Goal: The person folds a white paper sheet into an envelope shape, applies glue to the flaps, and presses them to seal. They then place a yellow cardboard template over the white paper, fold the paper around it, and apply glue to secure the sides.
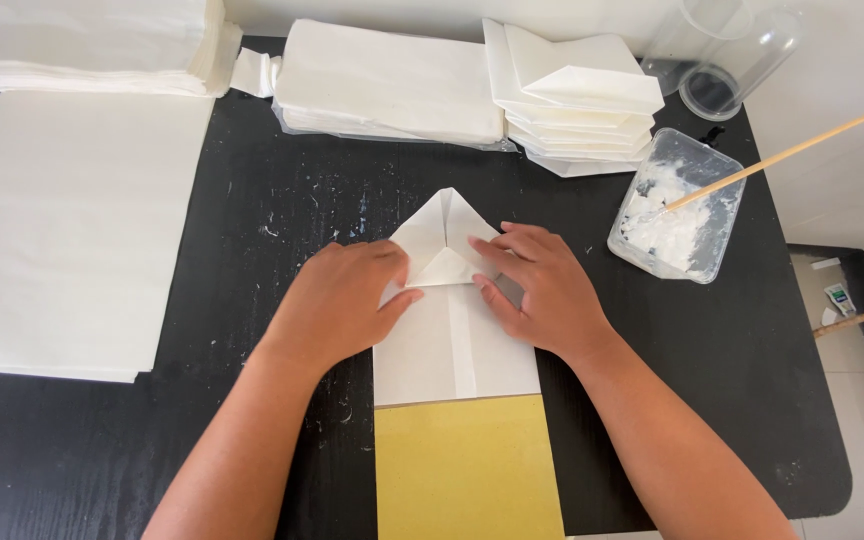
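Left hand (337,300) – flat, pressing folded white paper bag (452,340) | right hand (542,290) – fingertips on its pointed flap, apparently ungripped | black table (232,210).

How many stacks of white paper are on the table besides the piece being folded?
4: a flat sheet stack at left, a pile at the top-left corner, a pile at top centre, and folded pieces right of it. The top-left pile is partly out of frame.

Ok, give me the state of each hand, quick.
Left hand: open, flat, pressing the folded paper.
Right hand: open, fingers pressing the paper's folded flap; holding nothing.
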